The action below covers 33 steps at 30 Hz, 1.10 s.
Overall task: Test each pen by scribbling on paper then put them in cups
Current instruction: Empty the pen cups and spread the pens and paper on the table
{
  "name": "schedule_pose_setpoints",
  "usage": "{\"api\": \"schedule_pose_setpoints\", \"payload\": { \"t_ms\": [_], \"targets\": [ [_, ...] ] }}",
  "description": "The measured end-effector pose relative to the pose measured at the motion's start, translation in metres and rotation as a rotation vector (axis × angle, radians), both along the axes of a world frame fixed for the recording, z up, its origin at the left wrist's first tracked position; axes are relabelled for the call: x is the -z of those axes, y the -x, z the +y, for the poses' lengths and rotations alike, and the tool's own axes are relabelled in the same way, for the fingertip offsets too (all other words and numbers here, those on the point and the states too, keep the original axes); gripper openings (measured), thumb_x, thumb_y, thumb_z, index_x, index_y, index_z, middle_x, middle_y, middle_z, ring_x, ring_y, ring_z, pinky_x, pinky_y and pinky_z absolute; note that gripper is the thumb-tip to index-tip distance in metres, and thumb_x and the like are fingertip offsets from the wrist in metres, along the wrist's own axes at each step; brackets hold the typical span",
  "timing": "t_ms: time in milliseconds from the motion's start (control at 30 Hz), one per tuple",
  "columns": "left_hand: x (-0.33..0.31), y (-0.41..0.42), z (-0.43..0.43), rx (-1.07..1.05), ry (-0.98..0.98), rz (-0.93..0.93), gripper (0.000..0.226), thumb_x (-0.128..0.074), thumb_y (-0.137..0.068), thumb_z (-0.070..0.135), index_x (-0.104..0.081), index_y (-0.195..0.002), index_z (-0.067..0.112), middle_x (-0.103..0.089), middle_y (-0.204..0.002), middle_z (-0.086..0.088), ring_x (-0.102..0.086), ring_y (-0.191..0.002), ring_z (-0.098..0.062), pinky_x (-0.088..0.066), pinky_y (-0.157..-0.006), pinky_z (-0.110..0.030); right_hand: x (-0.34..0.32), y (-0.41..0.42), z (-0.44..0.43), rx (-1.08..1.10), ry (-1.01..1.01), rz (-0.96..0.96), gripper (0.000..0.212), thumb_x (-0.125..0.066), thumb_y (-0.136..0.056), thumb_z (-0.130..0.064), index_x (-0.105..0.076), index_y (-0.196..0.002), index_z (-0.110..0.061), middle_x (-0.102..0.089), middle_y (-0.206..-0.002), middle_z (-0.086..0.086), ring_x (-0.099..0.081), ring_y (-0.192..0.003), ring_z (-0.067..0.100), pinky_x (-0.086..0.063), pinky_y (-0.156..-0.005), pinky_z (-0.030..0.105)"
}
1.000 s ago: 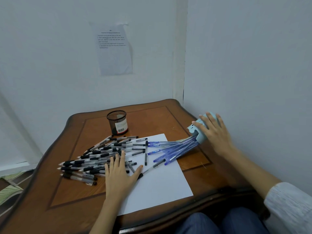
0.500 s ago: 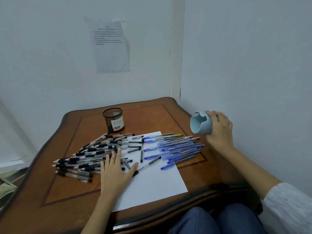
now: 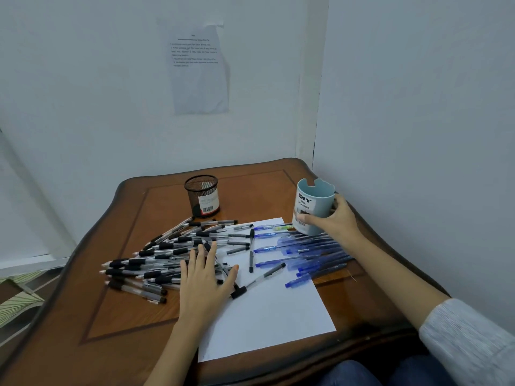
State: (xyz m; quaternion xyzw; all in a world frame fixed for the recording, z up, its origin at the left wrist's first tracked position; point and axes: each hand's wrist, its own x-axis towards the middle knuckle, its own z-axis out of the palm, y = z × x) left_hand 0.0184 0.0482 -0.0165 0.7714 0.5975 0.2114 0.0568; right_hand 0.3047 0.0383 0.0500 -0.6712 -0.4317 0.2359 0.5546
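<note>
Pens (image 3: 172, 250): lying flat in two heaps across the middle of the table, the left heap mostly on bare wood, the right heap partly on the paper.
Lap (image 3: 362, 371): knees in blue trousers, just under the table's near edge.
Sleeve (image 3: 468, 341): pale grey knit on the right forearm, by the near right corner.
Table (image 3: 125, 316): glossy dark brown wood with a wavy rim and an inlaid line framing the top; it stands in a corner of the room.
Paper (image 3: 267, 316): plain white sheet, slightly askew, running from the near edge to the middle.
Left hand (image 3: 204, 277): palm down, fingers straight and a little spread, pressing on pens at the paper's left edge.
Black pens (image 3: 133, 264): clear barrels with black grips, overlapping; a few strays lie on the sheet.
Blue pens (image 3: 312, 250): translucent blue barrels, fanned side by side from the paper toward the table's right edge.
Green pen (image 3: 282, 226): at the far end of that fan.
Right hand (image 3: 337, 221): thumb in front, fingers behind, wrapped round the blue cup.
Blue cup (image 3: 315, 207): pale blue with a notched rim and a label reading "DIY DESK ORGANIZER". It is held nearly upright by the right edge, its base at the farthest blue pens; contact cannot be told. Only the inner wall shows.
Mesh cup (image 3: 202, 196): black wire with a barcode label, upright toward the far edge, just beyond the black pens. Its contents cannot be made out.
Walls (image 3: 418, 107): plain, pale.
Notice (image 3: 199, 65): printed sheet on the far wall, text too small to read.
</note>
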Motion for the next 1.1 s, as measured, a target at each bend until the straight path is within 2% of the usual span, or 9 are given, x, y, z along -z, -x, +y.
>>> {"api": "schedule_pose_setpoints", "payload": {
  "t_ms": [333, 500, 633, 700, 800, 867, 933, 1000, 1100],
  "targets": [
    [0.001, -0.001, 0.001, -0.02, 0.013, -0.042, 0.094, 0.002, -0.067, 0.079, 0.001, -0.151, 0.037, 0.002, -0.161, 0.003, 0.008, -0.147, -0.014, 0.016, -0.113, -0.028, 0.011, 0.025, 0.084, 0.007, -0.001, 0.009, 0.083, -0.089, -0.063, -0.014, -0.042, -0.13, -0.013, -0.053, -0.131, 0.005, -0.05, -0.111, 0.014, -0.049, -0.094, 0.033],
    [0.002, -0.002, 0.003, -0.026, 0.017, -0.047, 0.092, 0.003, -0.067, 0.08, 0.005, -0.15, 0.039, 0.006, -0.16, 0.007, 0.012, -0.146, -0.011, 0.02, -0.112, -0.026, 0.015, 0.026, 0.119, 0.031, 0.03, -0.032, 0.084, -0.089, -0.063, -0.017, -0.042, -0.132, -0.013, -0.052, -0.135, 0.005, -0.049, -0.123, 0.02, -0.046, -0.1, 0.035],
    [0.002, -0.002, 0.004, -0.027, 0.033, -0.031, 0.103, 0.019, -0.057, 0.087, 0.011, -0.149, 0.04, 0.01, -0.159, 0.009, 0.016, -0.144, -0.007, 0.024, -0.108, -0.024, 0.021, 0.024, 0.134, 0.035, 0.06, -0.054, 0.085, -0.089, -0.063, -0.016, -0.042, -0.134, -0.014, -0.052, -0.136, 0.005, -0.048, -0.126, 0.021, -0.046, -0.101, 0.038],
    [0.001, -0.002, 0.004, -0.024, 0.042, -0.026, 0.102, 0.018, -0.057, 0.086, 0.013, -0.148, 0.04, 0.011, -0.159, 0.008, 0.017, -0.144, -0.008, 0.025, -0.108, -0.024, 0.023, 0.024, 0.135, 0.034, 0.064, -0.039, 0.085, -0.088, -0.065, -0.016, -0.041, -0.136, -0.014, -0.051, -0.138, 0.005, -0.047, -0.127, 0.021, -0.046, -0.102, 0.039],
    [-0.001, -0.002, 0.004, -0.019, 0.051, -0.015, 0.107, 0.025, -0.053, 0.087, 0.013, -0.148, 0.04, 0.013, -0.159, 0.008, 0.017, -0.145, -0.01, 0.025, -0.108, -0.025, 0.019, 0.024, 0.133, -0.031, 0.123, -0.047, 0.089, -0.084, -0.071, -0.016, -0.032, -0.143, -0.013, -0.045, -0.144, 0.006, -0.043, -0.132, 0.023, -0.042, -0.105, 0.038],
    [-0.001, -0.002, 0.003, -0.016, 0.053, -0.018, 0.105, 0.018, -0.056, 0.088, 0.011, -0.149, 0.039, 0.012, -0.159, 0.008, 0.016, -0.145, -0.01, 0.024, -0.109, -0.025, 0.016, 0.027, 0.13, -0.012, 0.182, -0.059, 0.099, -0.081, -0.074, -0.014, -0.018, -0.15, -0.01, -0.034, -0.152, 0.009, -0.033, -0.14, 0.026, -0.034, -0.111, 0.041],
    [-0.001, -0.002, 0.004, -0.012, 0.052, -0.031, 0.097, 0.007, -0.063, 0.081, 0.007, -0.15, 0.038, 0.01, -0.16, 0.007, 0.015, -0.146, -0.011, 0.023, -0.109, -0.025, 0.015, 0.037, 0.118, 0.126, 0.194, -0.104, 0.096, -0.077, -0.078, -0.01, -0.014, -0.151, -0.008, -0.025, -0.155, 0.013, -0.026, -0.143, 0.028, -0.029, -0.113, 0.041],
    [-0.002, -0.002, 0.004, -0.01, 0.046, -0.028, 0.095, 0.006, -0.065, 0.077, 0.006, -0.151, 0.036, 0.008, -0.16, 0.005, 0.013, -0.146, -0.012, 0.022, -0.11, -0.026, 0.019, 0.052, 0.096, 0.217, 0.139, -0.225, 0.076, -0.071, -0.083, -0.009, -0.028, -0.146, -0.008, -0.035, -0.148, 0.013, -0.035, -0.136, 0.027, -0.034, -0.109, 0.037],
    [-0.001, -0.002, 0.003, -0.004, 0.045, -0.024, 0.095, 0.005, -0.066, 0.076, 0.003, -0.152, 0.035, 0.005, -0.161, 0.003, 0.011, -0.147, -0.014, 0.018, -0.112, -0.028, 0.03, 0.072, 0.06, -0.071, 0.08, -0.557, 0.055, -0.061, -0.092, -0.024, -0.039, -0.141, -0.013, -0.043, -0.144, 0.007, -0.038, -0.134, 0.024, -0.033, -0.111, 0.038]
  ]
}}
